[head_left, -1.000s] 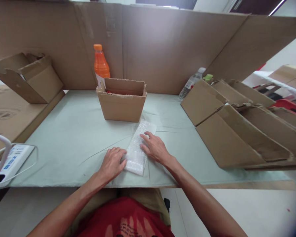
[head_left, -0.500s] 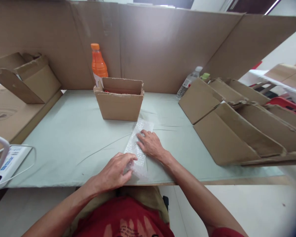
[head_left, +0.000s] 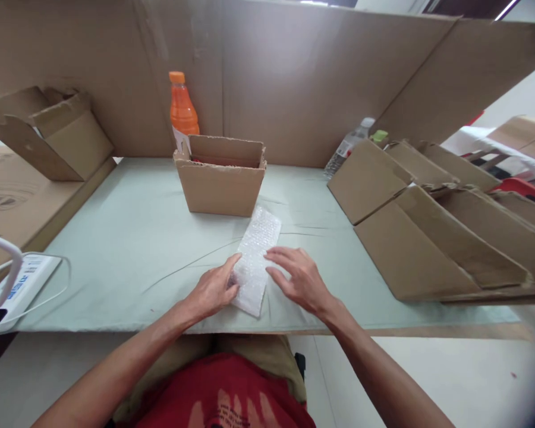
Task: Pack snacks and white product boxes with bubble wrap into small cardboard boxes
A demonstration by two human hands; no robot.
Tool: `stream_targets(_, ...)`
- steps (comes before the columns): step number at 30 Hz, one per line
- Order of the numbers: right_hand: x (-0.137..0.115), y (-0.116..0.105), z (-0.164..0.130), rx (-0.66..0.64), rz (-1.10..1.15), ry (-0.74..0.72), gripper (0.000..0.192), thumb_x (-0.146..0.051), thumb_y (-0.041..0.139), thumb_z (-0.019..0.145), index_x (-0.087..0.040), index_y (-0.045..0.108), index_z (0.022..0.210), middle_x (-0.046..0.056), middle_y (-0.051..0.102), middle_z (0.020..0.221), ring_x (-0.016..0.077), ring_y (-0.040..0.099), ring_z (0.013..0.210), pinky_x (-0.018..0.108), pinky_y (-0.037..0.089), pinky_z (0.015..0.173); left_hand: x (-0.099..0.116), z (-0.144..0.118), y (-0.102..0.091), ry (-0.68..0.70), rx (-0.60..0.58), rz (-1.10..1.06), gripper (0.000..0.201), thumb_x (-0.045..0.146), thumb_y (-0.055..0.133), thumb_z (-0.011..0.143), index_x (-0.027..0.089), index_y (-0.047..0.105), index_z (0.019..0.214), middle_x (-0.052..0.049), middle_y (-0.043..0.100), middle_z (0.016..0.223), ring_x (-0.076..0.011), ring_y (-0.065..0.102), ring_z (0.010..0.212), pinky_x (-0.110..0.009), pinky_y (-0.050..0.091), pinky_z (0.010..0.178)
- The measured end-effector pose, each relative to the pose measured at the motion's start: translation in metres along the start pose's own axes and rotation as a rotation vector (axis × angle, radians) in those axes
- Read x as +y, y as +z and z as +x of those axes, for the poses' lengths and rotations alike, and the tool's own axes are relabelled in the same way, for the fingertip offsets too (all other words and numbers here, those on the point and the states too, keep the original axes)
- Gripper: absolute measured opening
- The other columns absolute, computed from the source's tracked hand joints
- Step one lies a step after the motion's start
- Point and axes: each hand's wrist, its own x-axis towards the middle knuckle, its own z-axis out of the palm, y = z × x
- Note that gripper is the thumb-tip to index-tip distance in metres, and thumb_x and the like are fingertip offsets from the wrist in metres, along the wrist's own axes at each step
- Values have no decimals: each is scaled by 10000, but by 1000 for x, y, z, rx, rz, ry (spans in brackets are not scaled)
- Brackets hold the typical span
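Note:
A narrow bubble wrap bag (head_left: 257, 252) lies flat and slanted on the table in front of me. My left hand (head_left: 214, 288) rests at its left edge, thumb and index finger apart, the fingertips at or just over the plastic. On the other side, my right hand (head_left: 299, 277) hovers by the bag's right edge with its fingers stretched and the thumb apart. Neither hand grips the bag. Just beyond the bag's far end stands an open cardboard box (head_left: 220, 189), with something red partly showing inside.
An orange drink bottle (head_left: 183, 110) stands behind the box, before a cardboard wall (head_left: 285, 83). Cardboard bins (head_left: 419, 249) and a clear bottle (head_left: 348, 145) are at the right. Another bin (head_left: 74, 142) and a white power strip (head_left: 24, 285) are at the left.
The near end of the bag, raised and folded in my left hand before, now lies flat. My right hand has come off the bag to its right side; my left hand has let go.

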Motion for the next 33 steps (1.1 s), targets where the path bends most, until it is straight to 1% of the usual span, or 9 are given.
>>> stream_targets(3,-25,1,-30,-114,80,-103,287,-349,601,928,-220,669,1175,117,686,1219,265,631,1035,425,446,881,1,1,2,-34,-18,24,772,220,559,809,178,295,1533,-55,712,1003,-222,659,861,-337,512,791)
stream_targets(6,-43,17,-46,-230,24,-108,474,-397,670,866,-171,600,1277,166,615,1333,329,578,1118,479,448,895,1,2,3,-15,-14,69,760,234,571,818,188,303,1528,-71,715,1060,-235,670,921,-343,516,822)
stream_targets(12,-44,38,-42,-142,-44,-76,251,-180,506,954,-187,653,1156,143,679,1219,285,607,1035,445,452,864,-2,0,-4,14,48,164,628,210,567,834,197,423,1445,-103,670,1179,-224,679,863,-369,534,843)
stream_targets(17,-37,19,-35,-181,214,18,225,-202,474,984,-215,659,1111,66,732,1106,223,651,998,396,458,904,5,-15,-16,275,233,124,366,232,528,897,181,594,1253,-132,657,1195,-275,620,1116,-428,478,978)
stream_targets(20,-31,7,-28,-253,381,93,219,-255,464,992,-227,675,1043,29,743,995,200,668,922,349,483,870,8,-23,-19,409,155,5,445,300,606,866,195,568,1297,-119,664,1257,-266,604,1160,-418,450,1018)
stream_targets(24,-22,4,-23,-365,547,192,277,-309,427,1006,-220,676,924,-5,710,819,164,650,726,268,493,649,5,-21,-13,229,20,-79,523,208,559,792,211,579,1314,-58,742,1065,-204,667,854,-335,510,823)
stream_targets(27,-20,11,-30,-97,418,220,208,-299,488,975,-225,651,1083,35,731,955,200,673,829,316,514,714,2,-12,-8,31,20,-148,501,207,509,796,200,609,1287,16,694,747,-152,580,600,-261,455,607)
stream_targets(30,-23,17,-41,139,126,54,209,-247,533,948,-234,630,1132,95,712,1111,258,649,1008,413,480,852,1,-5,-4,-19,44,-167,497,224,515,804,185,608,1291,38,634,660,-150,554,580,-250,426,574)
stream_targets(33,-28,21,-43,2,-39,-113,283,-221,577,908,-219,611,1188,126,673,1228,298,606,1085,466,443,886,0,0,-1,-26,46,-133,511,220,530,808,195,586,1315,29,655,696,-162,578,616,-265,461,614)
